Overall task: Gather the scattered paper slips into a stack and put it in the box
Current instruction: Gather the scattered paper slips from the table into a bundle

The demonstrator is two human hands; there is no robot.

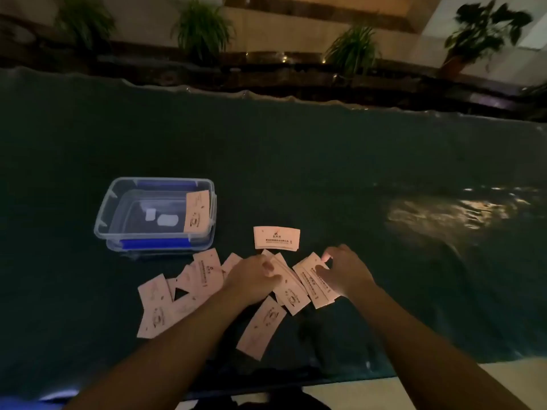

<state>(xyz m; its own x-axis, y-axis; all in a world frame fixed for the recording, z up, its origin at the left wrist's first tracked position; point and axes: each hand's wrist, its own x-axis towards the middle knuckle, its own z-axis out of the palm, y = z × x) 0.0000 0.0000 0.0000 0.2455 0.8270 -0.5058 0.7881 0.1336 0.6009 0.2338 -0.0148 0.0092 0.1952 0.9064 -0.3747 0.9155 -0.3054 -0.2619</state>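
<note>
Several pale printed paper slips lie scattered on the dark green table cover (325, 161). A loose pile of slips (183, 294) spreads at the left, one slip (262, 328) lies nearest me, and another slip (276, 238) sits apart farther back. My left hand (251, 281) presses down on overlapping slips (291, 292) in the middle, fingers curled over them. My right hand (344, 272) pinches a fanned bunch of slips (315, 284). The clear plastic box (103, 220) with blue clips stands at the left; one slip (196, 213) leans inside against its right wall.
The box rests on its own lid. Potted plants (202, 28) line a dark ledge behind the table. The cloth's right part shows bright light reflections (461, 208). The table's near edge runs just below my forearms.
</note>
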